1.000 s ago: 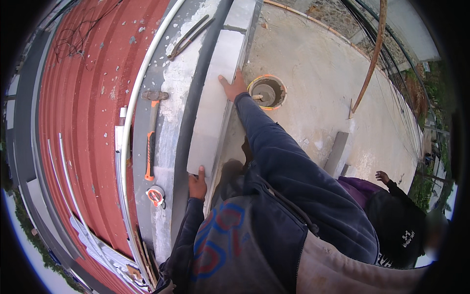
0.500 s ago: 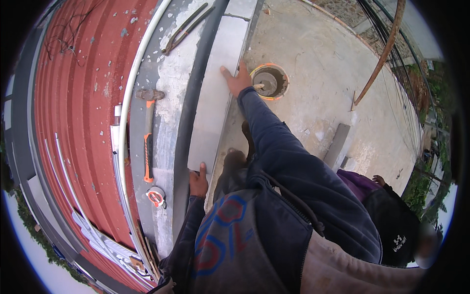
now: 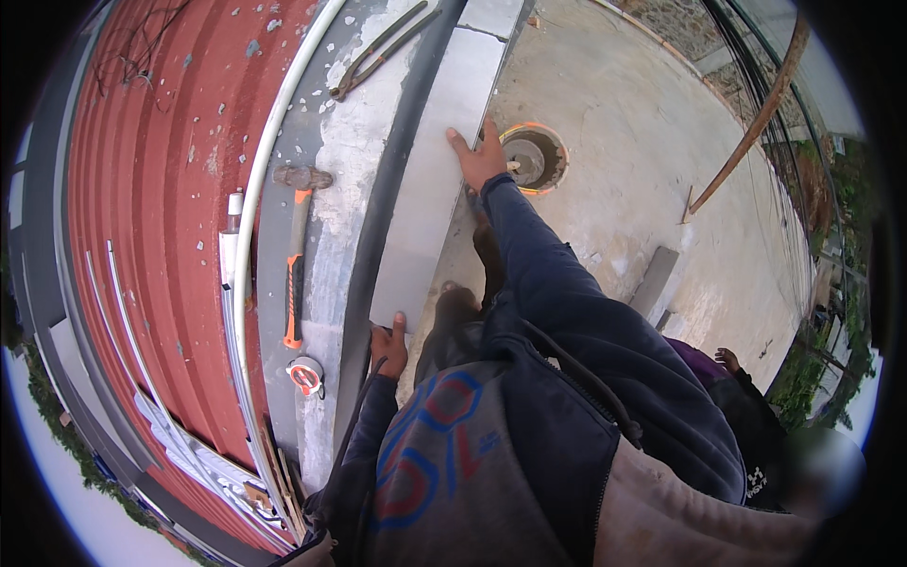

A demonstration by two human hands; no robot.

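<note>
The pale grey block (image 3: 425,198) stretches between the two hands, running forward from the left hand (image 3: 389,350) and passing to the left of the right hand (image 3: 482,161). The left hand grips its near end, thumb on the upper face and fingers curled at the corner. The right hand clasps its right edge farther along, thumb flat on top, fingers bent over the side and partly hidden. Ahead of the right hand, a second block (image 3: 489,14) meets the far end at a thin joint.

Just right of the right hand stands a bucket (image 3: 556,163) of grey mix, a short handle (image 3: 513,166) near the wrist. Ahead and left of that hand lie pincers (image 3: 378,57). A hammer (image 3: 295,283) rests left and forward of the left hand; a tape measure (image 3: 305,376) sits to its left, slightly nearer the body. Well right of the right hand, and nearer the body, lies a loose grey block (image 3: 653,281); beyond it shows a co-worker's hand (image 3: 727,360).
</note>
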